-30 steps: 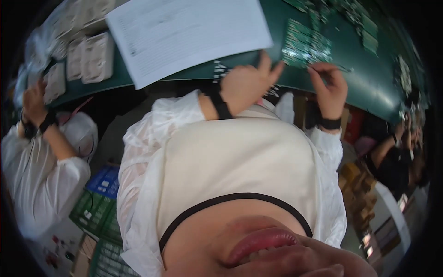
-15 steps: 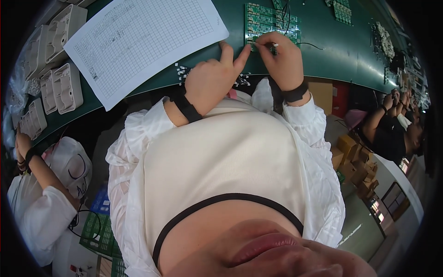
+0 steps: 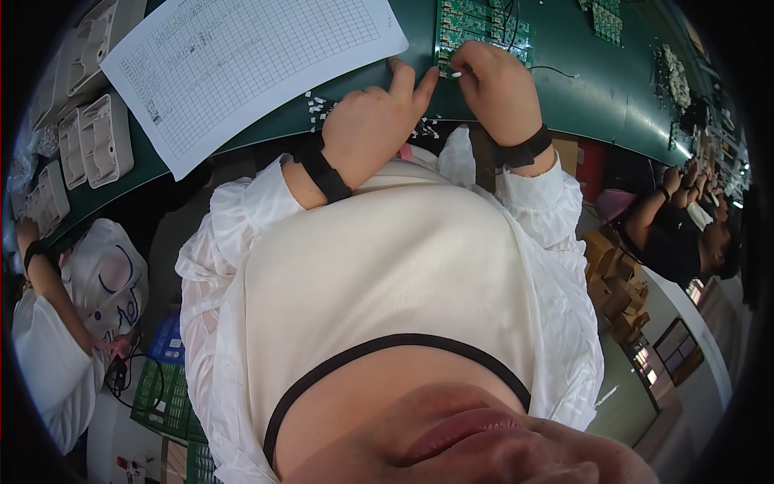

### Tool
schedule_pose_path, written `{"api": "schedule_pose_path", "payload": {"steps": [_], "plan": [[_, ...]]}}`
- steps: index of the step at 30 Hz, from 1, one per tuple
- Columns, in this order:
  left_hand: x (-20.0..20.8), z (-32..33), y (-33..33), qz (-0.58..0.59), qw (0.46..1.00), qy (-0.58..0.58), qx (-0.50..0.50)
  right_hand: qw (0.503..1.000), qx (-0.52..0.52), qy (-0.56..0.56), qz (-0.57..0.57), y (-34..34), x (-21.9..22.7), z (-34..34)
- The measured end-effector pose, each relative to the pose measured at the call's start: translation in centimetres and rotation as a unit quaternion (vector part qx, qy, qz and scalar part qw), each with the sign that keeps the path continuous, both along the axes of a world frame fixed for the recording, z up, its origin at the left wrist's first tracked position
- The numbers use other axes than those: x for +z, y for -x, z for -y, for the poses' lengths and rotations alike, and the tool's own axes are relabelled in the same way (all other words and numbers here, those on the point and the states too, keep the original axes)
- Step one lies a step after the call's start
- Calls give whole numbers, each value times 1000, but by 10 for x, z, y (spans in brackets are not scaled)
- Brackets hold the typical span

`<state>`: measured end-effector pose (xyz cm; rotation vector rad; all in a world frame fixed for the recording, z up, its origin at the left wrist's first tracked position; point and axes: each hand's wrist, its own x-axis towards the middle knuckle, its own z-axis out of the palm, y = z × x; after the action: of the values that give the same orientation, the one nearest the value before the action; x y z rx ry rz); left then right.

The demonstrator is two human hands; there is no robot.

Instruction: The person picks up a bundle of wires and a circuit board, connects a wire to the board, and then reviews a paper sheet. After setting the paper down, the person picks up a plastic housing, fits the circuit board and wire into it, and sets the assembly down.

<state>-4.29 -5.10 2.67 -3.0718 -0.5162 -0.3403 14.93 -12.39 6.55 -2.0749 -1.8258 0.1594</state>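
A green panel of circuit boards (image 3: pixel 466 24) lies on the green table at the top centre. My right hand (image 3: pixel 501 87) is over its near edge, fingers pinched, and a small white connector (image 3: pixel 456 74) shows at the fingertips. My left hand (image 3: pixel 372 121) rests to the left of the panel, thumb and index finger stretched apart. Its thumb tip comes close to the panel's near left corner; I cannot tell whether they touch. Several small white connectors (image 3: pixel 317 109) are scattered by the table edge, partly hidden under my left hand.
A gridded paper sheet (image 3: pixel 250 77) covers the table left of my hands. Pale trays (image 3: pixel 97 141) stand at the far left. More boards (image 3: pixel 606 20) and a pile of white parts (image 3: pixel 671 77) lie right. Black wires (image 3: pixel 556 71) cross the panel. Co-workers sit on both sides.
My right hand has shifted slightly, and the white connector now shows nearer its fingertips. My left hand keeps nearly the same pose. The co-worker's arm at left has moved, and the whole view shifted a little.
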Motion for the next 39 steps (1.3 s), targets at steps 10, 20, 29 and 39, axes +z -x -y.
{"api": "schedule_pose_path", "payload": {"steps": [10,20,29,39], "plan": [[-4,-1,6,21,995,100,15,988,35,149,34,-10,13,-37],[-14,4,7,12,989,144,11,966,27,256,25,-7,27,-63],[-19,14,4,45,990,135,9,967,36,252,24,-11,23,-55],[-22,20,9,57,985,158,-34,986,0,168,-18,-8,7,-9]]}}
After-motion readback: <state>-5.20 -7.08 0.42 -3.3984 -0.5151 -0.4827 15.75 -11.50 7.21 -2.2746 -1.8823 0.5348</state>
